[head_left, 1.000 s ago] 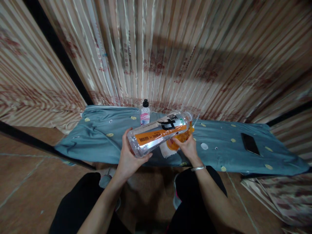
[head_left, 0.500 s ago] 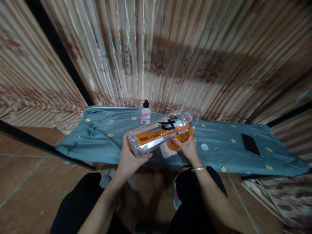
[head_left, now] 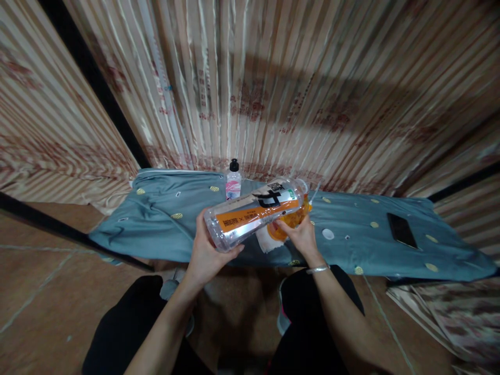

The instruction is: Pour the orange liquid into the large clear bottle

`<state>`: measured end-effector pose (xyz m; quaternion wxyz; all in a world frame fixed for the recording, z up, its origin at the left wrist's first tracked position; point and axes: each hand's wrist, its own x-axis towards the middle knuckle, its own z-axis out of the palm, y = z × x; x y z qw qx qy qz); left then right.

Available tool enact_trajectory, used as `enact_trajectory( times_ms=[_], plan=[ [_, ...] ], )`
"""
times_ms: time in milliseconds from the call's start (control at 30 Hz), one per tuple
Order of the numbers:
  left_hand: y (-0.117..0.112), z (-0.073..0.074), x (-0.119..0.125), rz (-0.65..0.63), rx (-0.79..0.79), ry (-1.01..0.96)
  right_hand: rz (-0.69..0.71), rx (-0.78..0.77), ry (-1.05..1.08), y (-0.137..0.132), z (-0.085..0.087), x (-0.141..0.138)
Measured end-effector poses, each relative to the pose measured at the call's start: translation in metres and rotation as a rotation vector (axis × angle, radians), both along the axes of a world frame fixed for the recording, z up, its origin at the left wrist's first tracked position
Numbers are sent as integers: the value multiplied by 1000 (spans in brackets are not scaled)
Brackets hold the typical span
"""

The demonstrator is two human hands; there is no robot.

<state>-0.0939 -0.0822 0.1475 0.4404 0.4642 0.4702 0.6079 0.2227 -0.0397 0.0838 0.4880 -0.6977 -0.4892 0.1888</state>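
Observation:
A large clear plastic bottle [head_left: 253, 214] with an orange label lies tilted on its side, neck pointing away to the right. My left hand [head_left: 207, 250] is wrapped round its base end. My right hand [head_left: 299, 235] is closed on a small orange container [head_left: 291, 219] held under the bottle's mouth. A white cloth or paper [head_left: 267, 240] lies under the two on the blue-grey cloth-covered surface [head_left: 156, 224].
A small pink-labelled bottle with a black cap [head_left: 233, 182] stands at the back. A white cap [head_left: 327, 234] lies right of my hand, a black phone [head_left: 402, 230] farther right. Striped curtains [head_left: 273, 83] hang behind. My knees are below, over a brown tiled floor.

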Motion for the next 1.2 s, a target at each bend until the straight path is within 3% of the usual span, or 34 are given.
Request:
enact_trajectory(
  times_ms=[1200],
  plan=[
    [-2,8,3,-27,-43,-67,-11,16,13,3,-4,0]
  ],
)
